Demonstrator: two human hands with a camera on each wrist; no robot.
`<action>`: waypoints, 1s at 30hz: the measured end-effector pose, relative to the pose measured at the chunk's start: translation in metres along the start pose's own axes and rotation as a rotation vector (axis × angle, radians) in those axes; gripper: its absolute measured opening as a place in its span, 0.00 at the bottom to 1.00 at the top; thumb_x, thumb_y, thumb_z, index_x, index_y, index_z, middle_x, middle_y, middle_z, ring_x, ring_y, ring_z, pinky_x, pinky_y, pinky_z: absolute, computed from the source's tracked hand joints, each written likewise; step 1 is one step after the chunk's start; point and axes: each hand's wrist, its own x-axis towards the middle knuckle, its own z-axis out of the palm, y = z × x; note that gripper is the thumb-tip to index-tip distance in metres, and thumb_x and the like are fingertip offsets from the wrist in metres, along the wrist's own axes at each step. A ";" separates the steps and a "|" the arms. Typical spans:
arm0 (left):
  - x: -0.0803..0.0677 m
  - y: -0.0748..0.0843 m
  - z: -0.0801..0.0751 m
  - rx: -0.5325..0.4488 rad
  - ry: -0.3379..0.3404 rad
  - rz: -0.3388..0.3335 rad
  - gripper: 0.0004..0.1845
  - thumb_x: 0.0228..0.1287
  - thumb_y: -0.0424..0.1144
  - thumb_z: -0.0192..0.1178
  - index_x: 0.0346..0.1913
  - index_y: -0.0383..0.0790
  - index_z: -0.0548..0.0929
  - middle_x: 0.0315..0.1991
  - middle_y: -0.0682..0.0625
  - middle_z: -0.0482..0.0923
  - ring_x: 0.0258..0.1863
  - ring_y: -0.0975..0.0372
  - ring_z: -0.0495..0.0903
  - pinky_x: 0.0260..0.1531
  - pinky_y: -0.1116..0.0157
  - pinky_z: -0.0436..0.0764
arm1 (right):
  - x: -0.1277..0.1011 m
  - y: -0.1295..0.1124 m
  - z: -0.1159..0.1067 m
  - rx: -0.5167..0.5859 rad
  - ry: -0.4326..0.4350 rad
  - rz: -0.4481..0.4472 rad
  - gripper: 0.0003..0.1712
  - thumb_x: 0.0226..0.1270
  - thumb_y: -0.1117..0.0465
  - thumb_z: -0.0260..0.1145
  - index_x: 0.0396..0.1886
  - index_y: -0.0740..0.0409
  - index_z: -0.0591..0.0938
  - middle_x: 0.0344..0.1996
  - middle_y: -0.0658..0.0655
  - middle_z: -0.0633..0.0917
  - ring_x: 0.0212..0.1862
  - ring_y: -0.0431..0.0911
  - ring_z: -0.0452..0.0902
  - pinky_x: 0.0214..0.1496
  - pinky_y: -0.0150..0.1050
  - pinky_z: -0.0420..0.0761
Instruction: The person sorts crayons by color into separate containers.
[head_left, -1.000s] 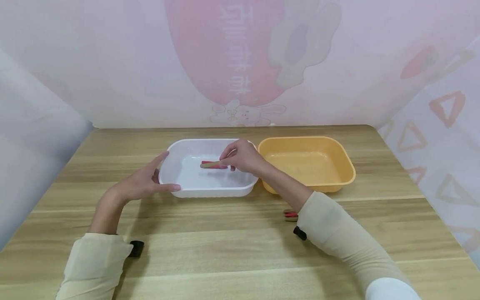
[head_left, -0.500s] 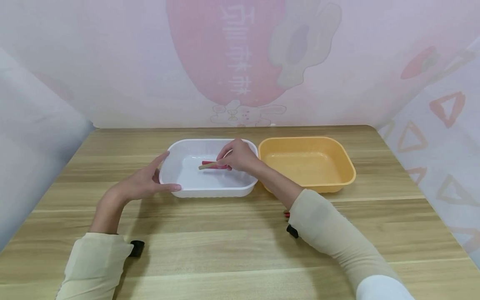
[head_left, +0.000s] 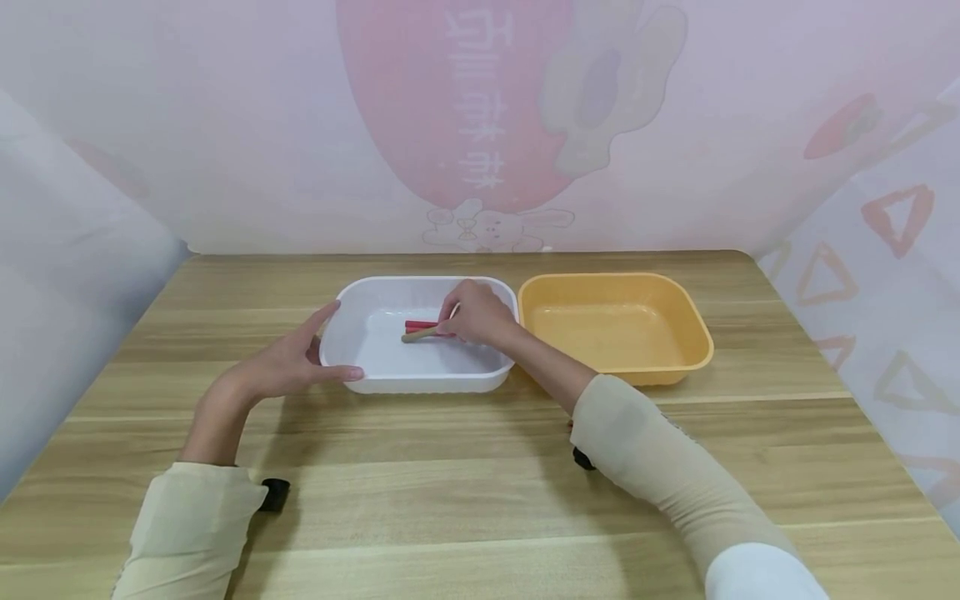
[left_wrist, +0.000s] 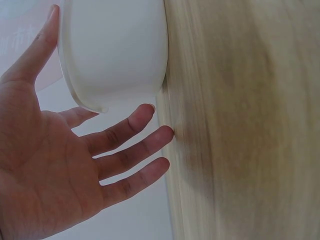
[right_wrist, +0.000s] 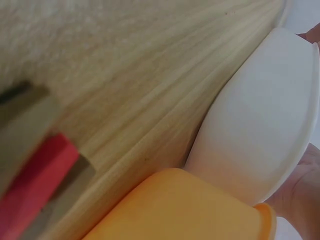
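While splayed left hand point(head_left: 281, 364) touches tub point(head_left: 420, 385), right hand point(head_left: 480, 313) pinches slanted stick point(head_left: 418, 335), tip leftward.

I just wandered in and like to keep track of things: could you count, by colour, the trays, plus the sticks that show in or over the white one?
White tray: 1
Orange-yellow tray: 1
Red sticks: 2
Tan stick, pinched in the right hand: 1
Total: 5 in sight; the hand could hide more.
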 end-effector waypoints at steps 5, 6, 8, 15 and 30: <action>0.001 0.000 0.001 -0.006 0.002 0.006 0.63 0.65 0.48 0.73 0.84 0.37 0.33 0.58 0.32 0.75 0.53 0.49 0.79 0.51 0.55 0.75 | 0.002 0.002 -0.001 -0.048 -0.017 0.009 0.03 0.67 0.60 0.76 0.33 0.54 0.91 0.28 0.51 0.87 0.27 0.43 0.77 0.31 0.33 0.71; 0.001 0.000 0.001 -0.004 0.003 0.007 0.63 0.65 0.48 0.73 0.84 0.37 0.33 0.58 0.32 0.75 0.53 0.49 0.79 0.50 0.55 0.75 | 0.001 0.002 -0.001 -0.049 -0.020 0.008 0.03 0.67 0.61 0.76 0.33 0.55 0.91 0.28 0.51 0.87 0.27 0.43 0.77 0.31 0.33 0.71; 0.002 0.000 0.001 -0.001 0.003 0.008 0.63 0.65 0.49 0.73 0.84 0.37 0.33 0.58 0.32 0.75 0.53 0.49 0.79 0.50 0.55 0.76 | 0.002 0.004 -0.001 -0.043 -0.030 0.007 0.03 0.66 0.61 0.76 0.33 0.56 0.91 0.27 0.52 0.88 0.26 0.43 0.77 0.30 0.32 0.72; 0.002 0.001 0.001 -0.012 -0.003 -0.008 0.64 0.64 0.50 0.73 0.84 0.39 0.33 0.58 0.32 0.75 0.54 0.49 0.78 0.52 0.54 0.75 | 0.003 0.009 -0.002 -0.006 -0.069 0.002 0.02 0.68 0.64 0.74 0.36 0.58 0.90 0.26 0.53 0.88 0.25 0.43 0.77 0.31 0.32 0.73; 0.006 0.001 0.001 0.005 -0.009 0.003 0.64 0.65 0.49 0.73 0.84 0.37 0.33 0.57 0.32 0.75 0.53 0.49 0.78 0.48 0.56 0.76 | 0.001 0.011 -0.009 -0.103 -0.064 -0.007 0.02 0.67 0.64 0.74 0.37 0.59 0.89 0.34 0.53 0.85 0.30 0.44 0.79 0.36 0.34 0.76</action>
